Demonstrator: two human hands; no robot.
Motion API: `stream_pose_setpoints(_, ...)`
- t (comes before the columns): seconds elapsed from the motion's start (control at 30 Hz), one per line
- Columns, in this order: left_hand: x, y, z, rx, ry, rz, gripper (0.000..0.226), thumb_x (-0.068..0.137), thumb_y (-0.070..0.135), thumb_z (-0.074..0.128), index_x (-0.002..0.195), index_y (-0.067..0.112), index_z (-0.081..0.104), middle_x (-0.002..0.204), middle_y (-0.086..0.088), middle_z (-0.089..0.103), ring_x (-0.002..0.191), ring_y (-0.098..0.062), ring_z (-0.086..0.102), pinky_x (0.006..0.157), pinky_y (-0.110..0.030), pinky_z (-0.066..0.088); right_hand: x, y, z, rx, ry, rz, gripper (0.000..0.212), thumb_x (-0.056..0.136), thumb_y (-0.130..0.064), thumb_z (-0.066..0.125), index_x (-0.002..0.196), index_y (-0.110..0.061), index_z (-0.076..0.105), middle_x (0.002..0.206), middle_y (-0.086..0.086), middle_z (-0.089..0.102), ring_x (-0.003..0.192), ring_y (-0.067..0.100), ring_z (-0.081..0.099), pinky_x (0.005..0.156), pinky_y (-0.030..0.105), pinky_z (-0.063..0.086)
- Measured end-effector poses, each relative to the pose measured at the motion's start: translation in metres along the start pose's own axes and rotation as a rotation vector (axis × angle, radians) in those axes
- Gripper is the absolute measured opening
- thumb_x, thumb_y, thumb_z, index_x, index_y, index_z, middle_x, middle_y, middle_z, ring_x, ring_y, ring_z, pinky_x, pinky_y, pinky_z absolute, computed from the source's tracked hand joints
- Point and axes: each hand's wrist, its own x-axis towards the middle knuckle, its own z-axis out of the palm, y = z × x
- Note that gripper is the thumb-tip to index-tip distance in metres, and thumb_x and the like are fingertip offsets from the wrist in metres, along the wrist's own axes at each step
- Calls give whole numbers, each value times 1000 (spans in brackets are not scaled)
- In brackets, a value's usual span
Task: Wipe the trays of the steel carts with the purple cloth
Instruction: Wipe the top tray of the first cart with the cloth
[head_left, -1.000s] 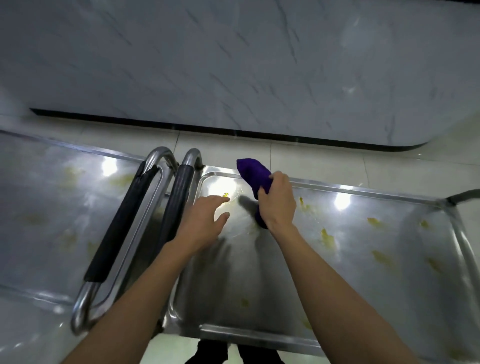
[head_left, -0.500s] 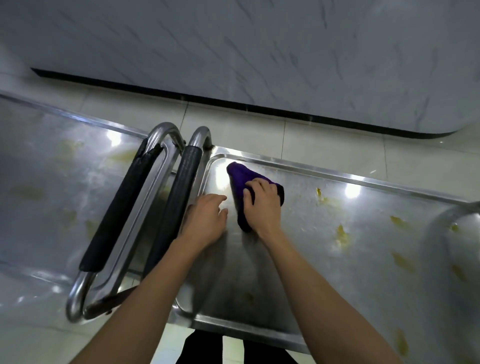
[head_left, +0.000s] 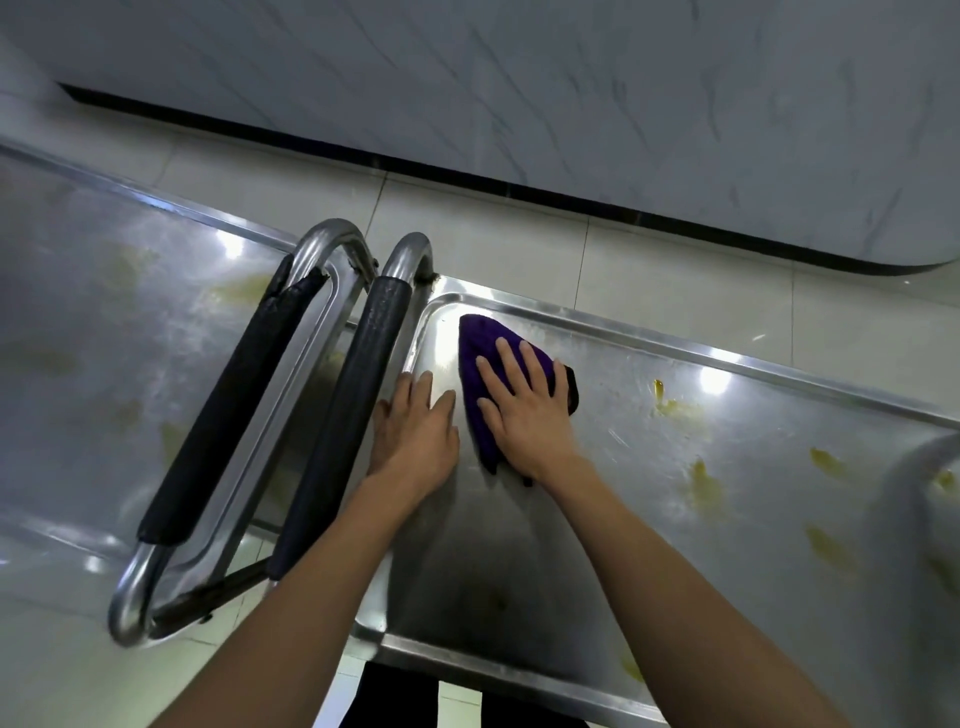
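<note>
Two hands down on the right-hand cart tray, one of them on the purple cloth.

The right hand (head_left: 524, 410) lies flat with fingers spread straight, pressing the purple cloth (head_left: 485, 364) onto the tray (head_left: 675, 519) near its far left corner; the cloth pokes out past the fingertips and under the wrist. Just left of it, not touching the cloth, the left hand (head_left: 415, 431) rests flat and open on the steel by the tray's edge. Further left are two black-padded cart handles (head_left: 353, 395), then the second cart's tray (head_left: 104, 338). Yellowish smears (head_left: 701, 483) dot the steel off to the right of the right hand.
</note>
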Motion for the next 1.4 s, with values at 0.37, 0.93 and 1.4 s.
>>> stream_pose_setpoints(0.37,-7,-4,5,6,17,30,51,98,41,49,148,33,41,163,-1,18,152,-28,7,118,-55,25,77,-27,-9,54,7,-22,56,107,-47,14,160,-31,11,169,1,1,155,26,-2,121,59,-1)
stream_pose_setpoints(0.93,-5,6,4,59,-60,0,71,90,52,59,149,22,32,164,-9,6,152,-36,-3,119,-61,13,22,9,3,105,93,207,55,106,-48,21,159,-36,14,169,-1,7,155,22,3,122,57,6)
stream_pose_setpoints(1.4,23,150,14,22,45,288,42,99,30,45,140,23,52,156,-2,38,148,-25,23,117,-54,23,-56,142,2,141,115,361,55,106,-48,19,159,-35,16,169,-1,9,155,23,5,123,54,7)
